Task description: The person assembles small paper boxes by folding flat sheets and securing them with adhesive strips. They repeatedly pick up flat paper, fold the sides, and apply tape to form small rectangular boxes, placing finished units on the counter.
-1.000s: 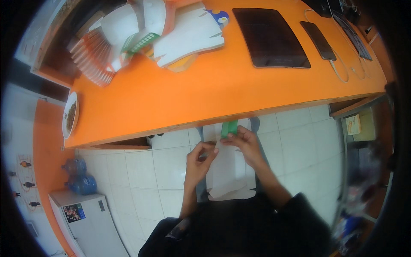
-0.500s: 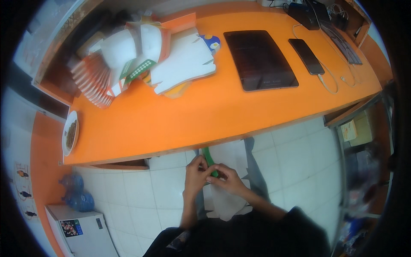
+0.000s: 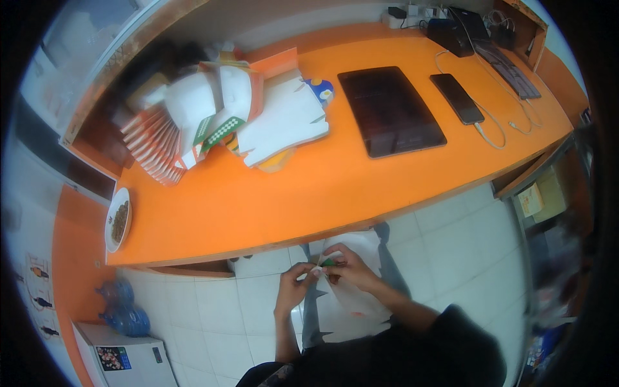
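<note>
Over my lap, below the table's front edge, lies a white cardboard sheet with notched edges. My left hand is closed in a pinch on the sheet's raised edge, at its left side. Right beside it my right hand is closed, its fingers bent over a small green part. That green part is mostly covered by the fingers. Whether it is a printed flap of the sheet or a separate strip, I cannot tell. The fingertips of both hands nearly touch.
On the orange table sit folded cartons, a white sheet with notches, a dark tablet, a phone on a cable and a white bowl of brown bits. Water bottles and a white cabinet stand lower left.
The long green strip that ran up from between my fingers now shows only as a small patch. My right hand has turned over it, and the sheet's edge is raised. The whole view has shifted slightly.
</note>
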`<move>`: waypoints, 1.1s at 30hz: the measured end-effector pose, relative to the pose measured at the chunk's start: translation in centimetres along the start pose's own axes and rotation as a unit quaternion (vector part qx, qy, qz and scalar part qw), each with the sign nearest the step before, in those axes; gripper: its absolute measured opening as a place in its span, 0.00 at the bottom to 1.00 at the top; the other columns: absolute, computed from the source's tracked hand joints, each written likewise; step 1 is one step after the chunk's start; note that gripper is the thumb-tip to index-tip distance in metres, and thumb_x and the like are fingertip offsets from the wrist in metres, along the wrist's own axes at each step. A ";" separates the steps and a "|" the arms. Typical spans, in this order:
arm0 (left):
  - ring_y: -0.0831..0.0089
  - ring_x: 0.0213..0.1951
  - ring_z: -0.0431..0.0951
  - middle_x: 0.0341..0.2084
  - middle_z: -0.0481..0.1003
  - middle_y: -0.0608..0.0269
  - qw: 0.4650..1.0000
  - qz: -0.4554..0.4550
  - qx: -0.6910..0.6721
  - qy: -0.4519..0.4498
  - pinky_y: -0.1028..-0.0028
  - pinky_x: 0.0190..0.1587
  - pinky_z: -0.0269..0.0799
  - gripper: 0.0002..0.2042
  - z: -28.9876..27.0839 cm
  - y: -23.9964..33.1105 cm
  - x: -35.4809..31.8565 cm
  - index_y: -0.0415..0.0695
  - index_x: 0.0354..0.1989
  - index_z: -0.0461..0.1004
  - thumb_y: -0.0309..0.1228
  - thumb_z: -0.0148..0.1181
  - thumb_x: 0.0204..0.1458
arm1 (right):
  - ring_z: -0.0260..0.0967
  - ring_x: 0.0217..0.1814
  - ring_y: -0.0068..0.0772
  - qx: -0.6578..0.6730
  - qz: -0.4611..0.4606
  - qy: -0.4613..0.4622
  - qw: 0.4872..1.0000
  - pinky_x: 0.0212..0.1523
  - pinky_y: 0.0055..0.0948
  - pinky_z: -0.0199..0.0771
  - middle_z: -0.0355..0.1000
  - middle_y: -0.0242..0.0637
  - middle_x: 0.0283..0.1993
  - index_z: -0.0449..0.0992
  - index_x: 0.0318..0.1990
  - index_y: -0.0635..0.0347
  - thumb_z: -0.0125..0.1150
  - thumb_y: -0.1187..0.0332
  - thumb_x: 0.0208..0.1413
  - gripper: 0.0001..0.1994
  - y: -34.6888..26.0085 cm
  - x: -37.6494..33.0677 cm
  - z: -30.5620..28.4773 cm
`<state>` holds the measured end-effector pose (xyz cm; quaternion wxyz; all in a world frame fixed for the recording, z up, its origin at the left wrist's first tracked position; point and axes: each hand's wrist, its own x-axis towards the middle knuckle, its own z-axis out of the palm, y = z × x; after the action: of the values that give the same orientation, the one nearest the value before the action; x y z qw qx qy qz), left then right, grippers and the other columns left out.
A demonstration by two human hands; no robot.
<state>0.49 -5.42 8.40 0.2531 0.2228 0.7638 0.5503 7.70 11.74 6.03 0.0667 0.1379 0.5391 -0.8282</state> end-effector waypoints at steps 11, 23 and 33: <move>0.78 0.27 0.75 0.25 0.78 0.59 0.991 0.002 0.133 -0.005 0.78 0.31 0.69 0.07 1.1 0.4 -0.9 0.35 0.34 0.78 0.26 0.63 0.49 | 0.74 0.42 0.32 -0.012 -0.063 -0.009 0.998 0.41 0.31 0.78 0.71 0.46 0.39 0.54 0.52 0.59 0.62 0.76 0.53 0.24 2.6 -2.3 0.7; 0.83 0.29 0.73 0.25 0.79 0.61 0.998 -0.048 0.043 -0.022 0.80 0.33 0.70 0.08 1.2 1.3 -0.5 0.36 0.36 0.79 0.28 0.61 0.53 | 0.71 0.34 0.25 -0.078 -0.098 -0.035 0.991 0.35 0.23 0.73 0.70 0.39 0.34 0.56 0.48 0.60 0.57 0.80 0.54 0.19 0.8 -2.2 -0.8; 0.82 0.27 0.72 0.22 0.77 0.59 0.988 -0.100 0.110 -0.026 0.79 0.31 0.70 0.12 1.2 2.4 -0.6 0.39 0.40 0.78 0.35 0.54 0.59 | 0.71 0.32 0.20 -0.073 -0.148 0.149 0.975 0.35 0.20 0.72 0.72 0.33 0.30 0.69 0.38 0.64 0.70 0.72 0.46 0.15 1.1 -2.0 -0.1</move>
<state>1.82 -4.22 10.49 0.3008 0.1860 0.8314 0.4285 9.89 11.32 5.60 -0.1284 0.1733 0.6162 -0.7575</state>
